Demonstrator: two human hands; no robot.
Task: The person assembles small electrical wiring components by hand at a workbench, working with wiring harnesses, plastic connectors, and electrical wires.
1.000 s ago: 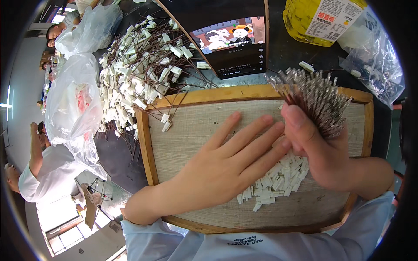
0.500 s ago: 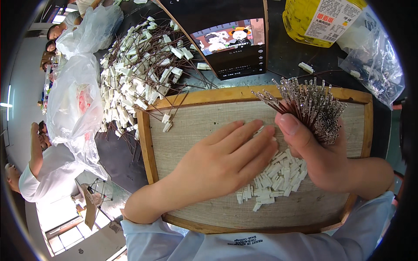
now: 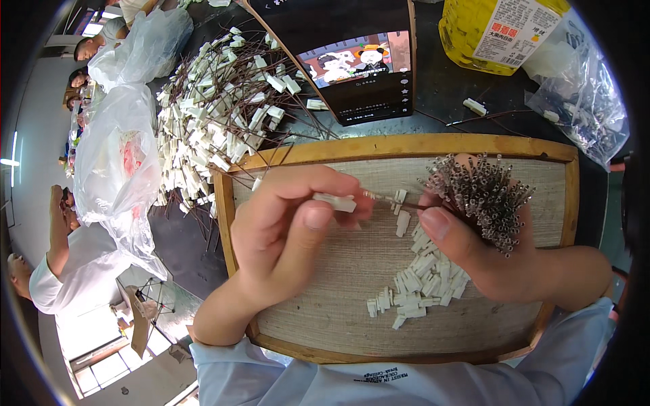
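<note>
Between thumb and fingers, my left hand (image 3: 284, 223) pinches a white plastic connector housing (image 3: 335, 201). A thick bundle of brown wires with metal terminals (image 3: 481, 199) is gripped in my right hand (image 3: 484, 254), the terminal ends fanned upward. One wire (image 3: 399, 201) sticks out of the bundle toward the left, its metal tip just short of the housing; whether they touch I cannot tell. Below and between the hands, a pile of loose white housings (image 3: 426, 281) lies on the wood-framed board (image 3: 325, 314).
Left of the board is a heap of brown wires with white housings (image 3: 213, 122). A phone showing a cartoon (image 3: 359, 68) stands behind it. Further right are a yellow bottle (image 3: 497, 34) and a clear plastic bag (image 3: 586, 101). People sit along the far left.
My left hand has lifted off the housing pile, moved left and now holds a housing. The right-hand bundle has tipped lower, with one wire pushed out toward the left.
</note>
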